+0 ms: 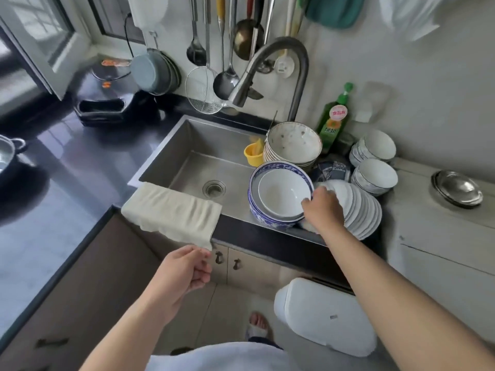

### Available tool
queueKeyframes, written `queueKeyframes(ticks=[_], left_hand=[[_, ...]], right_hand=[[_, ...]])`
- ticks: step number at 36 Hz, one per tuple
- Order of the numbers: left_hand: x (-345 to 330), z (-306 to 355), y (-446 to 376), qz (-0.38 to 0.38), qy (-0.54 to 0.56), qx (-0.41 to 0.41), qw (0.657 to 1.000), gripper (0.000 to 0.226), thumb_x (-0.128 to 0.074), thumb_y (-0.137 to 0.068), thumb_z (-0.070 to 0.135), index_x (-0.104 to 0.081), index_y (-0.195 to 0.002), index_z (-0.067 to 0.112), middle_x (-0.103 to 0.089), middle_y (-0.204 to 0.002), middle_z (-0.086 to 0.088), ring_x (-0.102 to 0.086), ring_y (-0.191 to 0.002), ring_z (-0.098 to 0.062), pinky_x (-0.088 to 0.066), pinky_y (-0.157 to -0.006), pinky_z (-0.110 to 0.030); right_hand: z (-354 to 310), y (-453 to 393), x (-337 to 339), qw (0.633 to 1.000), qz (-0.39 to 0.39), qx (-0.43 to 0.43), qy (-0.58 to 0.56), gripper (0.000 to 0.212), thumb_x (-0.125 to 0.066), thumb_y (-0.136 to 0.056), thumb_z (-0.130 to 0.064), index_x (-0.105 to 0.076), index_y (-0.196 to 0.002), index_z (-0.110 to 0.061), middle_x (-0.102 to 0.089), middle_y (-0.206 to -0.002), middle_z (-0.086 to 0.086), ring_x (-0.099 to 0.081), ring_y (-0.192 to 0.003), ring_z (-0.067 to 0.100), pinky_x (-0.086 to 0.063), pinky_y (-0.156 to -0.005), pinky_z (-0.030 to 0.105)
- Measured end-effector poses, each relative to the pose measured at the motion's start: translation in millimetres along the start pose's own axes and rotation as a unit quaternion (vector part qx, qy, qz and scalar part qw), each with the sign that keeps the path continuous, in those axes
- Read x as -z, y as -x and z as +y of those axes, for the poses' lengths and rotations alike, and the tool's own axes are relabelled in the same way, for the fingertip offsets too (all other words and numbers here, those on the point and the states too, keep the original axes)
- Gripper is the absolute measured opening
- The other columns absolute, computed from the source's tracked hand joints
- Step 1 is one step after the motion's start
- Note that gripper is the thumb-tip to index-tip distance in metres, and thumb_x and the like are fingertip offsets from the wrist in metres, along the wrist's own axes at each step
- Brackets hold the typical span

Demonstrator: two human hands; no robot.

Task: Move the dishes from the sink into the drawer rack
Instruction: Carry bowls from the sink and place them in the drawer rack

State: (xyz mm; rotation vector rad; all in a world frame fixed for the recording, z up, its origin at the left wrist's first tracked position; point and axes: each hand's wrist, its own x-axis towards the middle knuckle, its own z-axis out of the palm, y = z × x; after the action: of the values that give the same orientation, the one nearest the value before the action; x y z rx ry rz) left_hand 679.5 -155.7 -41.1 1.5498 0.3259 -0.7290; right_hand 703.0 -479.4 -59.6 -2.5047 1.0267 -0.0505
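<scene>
A: Right hand [322, 208]?

B: At the right end of the sink [187, 145]. Fingers curl over the near rim of the white bowl [281, 194], gripping it. The bowl sits nested in blue-patterned bowls [267, 222].

A: Left hand [184, 266]?

B: In the air before the cabinet, below the cloth [171, 210]. Fingers loosely curled, holding nothing.

A: Other dishes?

B: White plates [359, 207] lean in a row just right of the hand. Stacked bowls [292, 143] stand behind. Drawer rack not in view.

Soft daylight from the window [40, 30] at left; wide-angle bending, corners blurred
</scene>
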Motion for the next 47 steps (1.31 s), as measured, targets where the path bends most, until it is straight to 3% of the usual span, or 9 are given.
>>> queueKeyframes(ticks=[5,13,20,29,34,37,39,45,47], left_hand=[[-19,0,-3,0.032,0.006,0.026,0.999,0.022,-0.048,-0.100,0.004,-0.069,-0.099,0.003,-0.067,-0.072,-0.010,-0.059,-0.061,-0.020,-0.049,-0.069,-0.033],[-45,4,-17,0.075,0.015,0.045,0.996,0.023,-0.046,-0.097,0.001,-0.068,-0.097,0.005,-0.067,-0.073,-0.009,-0.058,-0.062,-0.021,-0.048,-0.069,-0.032],[-66,12,-21,0.080,0.012,0.057,0.995,0.021,-0.047,-0.095,0.001,-0.068,-0.095,0.006,-0.066,-0.072,-0.008,-0.057,-0.062,-0.021,-0.048,-0.070,-0.033],[-78,22,-21,0.042,0.003,0.052,0.998,0.016,-0.053,-0.098,0.006,-0.068,-0.101,0.005,-0.068,-0.076,-0.007,-0.061,-0.067,-0.021,-0.052,-0.071,-0.031],[-84,27,-17,0.003,0.180,0.026,0.983,0.031,-0.063,-0.099,0.028,-0.066,-0.125,0.012,-0.072,-0.109,-0.012,-0.070,-0.095,-0.026,-0.059,-0.082,-0.043],[-85,28,-16,-0.042,0.284,0.013,0.958,0.052,-0.068,-0.092,0.054,-0.058,-0.139,0.035,-0.065,-0.135,-0.010,-0.065,-0.122,-0.032,-0.055,-0.093,-0.061],[-85,29,-15,-0.079,0.282,0.006,0.956,0.056,-0.059,-0.093,0.062,-0.055,-0.142,0.036,-0.062,-0.140,-0.010,-0.061,-0.126,-0.036,-0.055,-0.093,-0.060],[-81,-4,-19,0.067,0.258,0.069,0.961,0.040,-0.057,-0.094,0.036,-0.062,-0.131,0.021,-0.073,-0.119,-0.016,-0.070,-0.106,-0.039,-0.058,-0.082,-0.049],[-80,-14,-19,0.081,0.263,0.083,0.958,0.039,-0.057,-0.093,0.034,-0.062,-0.129,0.019,-0.074,-0.115,-0.018,-0.070,-0.105,-0.041,-0.056,-0.082,-0.046]], right_hand=[[-6,-64,-16,0.985,-0.006,0.093,0.146,0.042,-0.061,-0.097,-0.033,-0.052,-0.129,-0.008,-0.048,-0.132,0.014,-0.053,-0.121,0.036,-0.049,-0.088,0.043],[-11,-99,-29,0.957,-0.037,0.173,0.230,0.036,-0.060,-0.099,-0.020,-0.048,-0.130,-0.006,-0.057,-0.130,0.016,-0.062,-0.114,0.037,-0.052,-0.086,0.043],[-25,-118,-16,0.960,-0.120,0.166,0.189,0.033,-0.059,-0.098,-0.014,-0.046,-0.127,-0.006,-0.060,-0.132,0.023,-0.056,-0.122,0.043,-0.048,-0.092,0.044],[-12,-125,21,0.974,-0.123,0.168,0.087,0.023,-0.051,-0.100,-0.018,-0.054,-0.121,-0.012,-0.063,-0.121,0.020,-0.058,-0.107,0.041,-0.044,-0.079,0.041],[-11,-78,54,0.974,-0.148,0.153,-0.080,0.008,-0.057,-0.093,-0.011,-0.061,-0.100,-0.015,-0.068,-0.097,0.009,-0.061,-0.075,0.026,-0.044,-0.056,0.023],[-18,-25,49,0.959,-0.187,0.151,-0.148,0.007,-0.058,-0.093,-0.008,-0.055,-0.096,-0.014,-0.065,-0.087,0.006,-0.060,-0.074,0.028,-0.044,-0.053,0.028],[-24,11,35,0.953,-0.218,0.157,-0.139,0.009,-0.055,-0.094,-0.013,-0.047,-0.094,-0.017,-0.061,-0.084,0.004,-0.057,-0.072,0.025,-0.047,-0.053,0.034],[-17,67,-6,0.942,-0.285,0.151,-0.091,0.010,-0.050,-0.098,-0.018,-0.042,-0.105,-0.015,-0.066,-0.115,0.016,-0.062,-0.101,0.036,-0.040,-0.071,0.035],[-11,70,-11,0.938,-0.296,0.154,-0.099,0.012,-0.050,-0.101,-0.025,-0.044,-0.102,-0.016,-0.067,-0.111,0.013,-0.062,-0.099,0.034,-0.043,-0.072,0.037]])
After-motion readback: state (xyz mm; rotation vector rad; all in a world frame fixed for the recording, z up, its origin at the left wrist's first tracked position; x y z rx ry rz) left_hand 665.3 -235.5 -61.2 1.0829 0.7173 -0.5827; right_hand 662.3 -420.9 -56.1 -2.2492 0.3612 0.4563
